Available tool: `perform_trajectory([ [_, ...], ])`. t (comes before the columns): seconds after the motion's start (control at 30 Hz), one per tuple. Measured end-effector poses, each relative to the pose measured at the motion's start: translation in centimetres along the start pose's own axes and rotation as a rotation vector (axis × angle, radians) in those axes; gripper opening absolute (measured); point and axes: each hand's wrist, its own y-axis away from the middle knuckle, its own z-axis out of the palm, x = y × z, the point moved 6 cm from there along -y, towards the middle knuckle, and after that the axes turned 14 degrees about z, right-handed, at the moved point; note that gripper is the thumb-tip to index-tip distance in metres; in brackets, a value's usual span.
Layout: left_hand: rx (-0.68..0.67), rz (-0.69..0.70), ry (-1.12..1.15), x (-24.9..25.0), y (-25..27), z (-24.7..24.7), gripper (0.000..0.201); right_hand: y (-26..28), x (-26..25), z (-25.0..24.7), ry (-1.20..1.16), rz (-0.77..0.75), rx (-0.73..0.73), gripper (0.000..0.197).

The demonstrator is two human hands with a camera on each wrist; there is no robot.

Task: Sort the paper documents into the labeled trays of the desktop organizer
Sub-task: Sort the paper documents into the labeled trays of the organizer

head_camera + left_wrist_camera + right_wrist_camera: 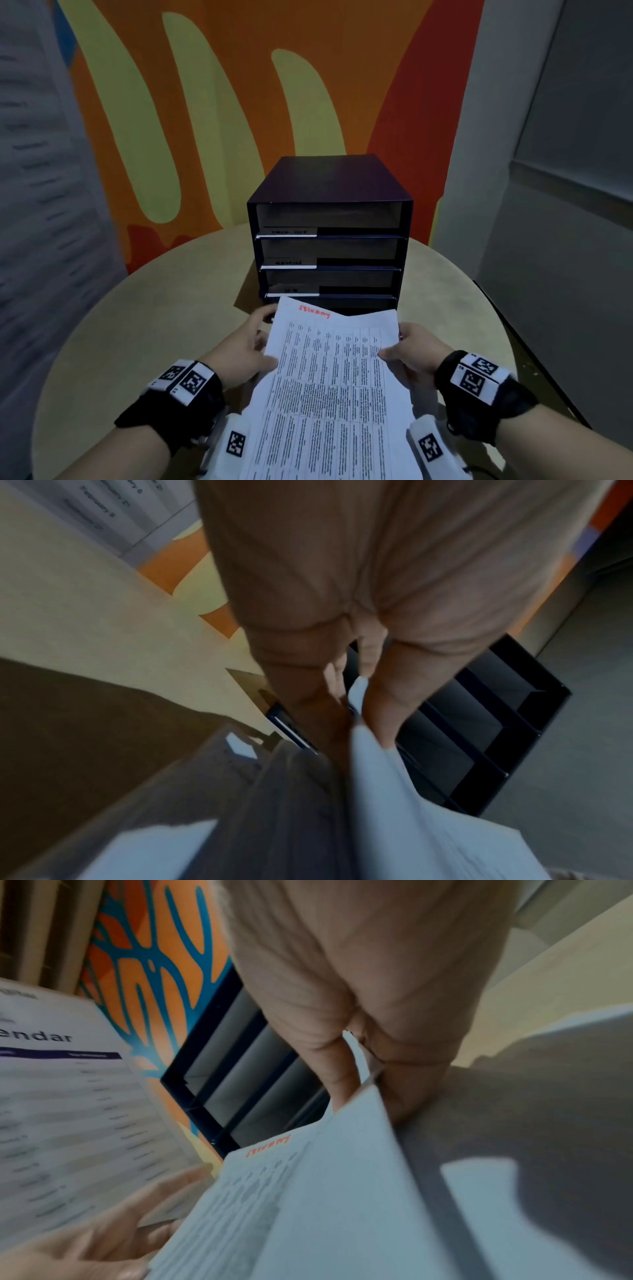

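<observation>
Paper (329, 387) hangs between my two hands, a printed sheet with a red word scrawled at its far end, held low in front of the organizer (329, 233). My left hand (245, 353) pinches its left edge, thumb on top and fingers beneath; my right hand (409, 349) pinches the right edge the same way. The far corner reaches toward the lowest slot but nothing has gone in yet. From the head view, the three labelled trays above look empty, though their depths are dim. I judge the sorting barely begun: this sheet waits to be matched to a label, and more paper seems to lie under it on the table (137, 325).
</observation>
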Motion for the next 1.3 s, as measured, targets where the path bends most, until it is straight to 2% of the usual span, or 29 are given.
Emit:
perform_trajectory([
  [0.03,-0.025,0.003,-0.028,-0.4,0.0,0.0,0.064,-0.2,0.1,-0.1,0.020,0.007,0.028,0.011],
  [0.1,-0.015,-0.011,-0.080,-1.6,-0.1,-0.2,0.044,-0.4,0.1,-0.4,0.030,0.034,0.077,0.006],
  [0.2,0.051,-0.079,-0.020,-3.3,-0.4,-0.6,0.031,-1.5,0.5,-0.9,-0.017,0.076,0.089,0.034],
  [0.27,0.081,-0.108,0.037,-4.3,-0.9,-0.9,0.030,-2.2,0.7,-0.9,0.013,0.089,0.038,0.039],
  [0.4,0.104,-0.114,0.032,-4.2,-2.3,-1.0,0.030,-3.9,1.4,-1.0,0.055,0.138,-0.041,0.032],
  [0.53,0.094,-0.144,0.020,-3.5,-3.4,-0.8,0.035,-4.7,1.3,-1.4,0.058,0.171,-0.008,0.017],
  [0.63,0.045,-0.134,-0.013,-2.7,-4.1,-1.0,0.036,-4.6,0.5,-1.7,-0.025,0.163,0.070,0.024],
  [0.77,0.110,-0.116,-0.101,-2.5,-5.7,-1.7,0.034,-5.0,-0.3,-1.9,-0.191,0.145,0.091,0.027],
  [0.87,0.155,-0.114,-0.136,-2.7,-7.0,-2.0,0.036,-4.7,-0.8,-1.6,-0.163,0.174,0.021,0.019],
  [0.93,0.125,-0.110,-0.175,-2.8,-7.8,-1.9,0.036,-5.2,-0.5,-1.3,-0.153,0.205,-0.012,0.018],
  [1.0,0.042,-0.106,-0.209,-2.8,-8.2,-1.4,0.036,-5.7,-0.3,-1.4,-0.165,0.230,0.035,0.022],
  [1.07,-0.056,-0.104,-0.239,-2.3,-8.0,-0.7,0.041,-6.8,-0.1,-1.4,-0.140,0.227,0.078,0.031],
  [1.13,-0.128,-0.088,-0.390,-1.2,-7.4,-0.4,0.053,-7.2,-0.3,-1.5,-0.154,0.219,0.122,0.026],
  [1.2,-0.208,-0.063,-0.528,0.0,-6.4,0.3,0.075,-7.5,-0.3,-1.5,-0.170,0.223,0.152,0.021],
  [1.3,-0.389,-0.014,-0.561,1.9,-4.4,2.3,0.109,-8.0,-0.6,-1.6,-0.168,0.219,0.167,0.027],
])
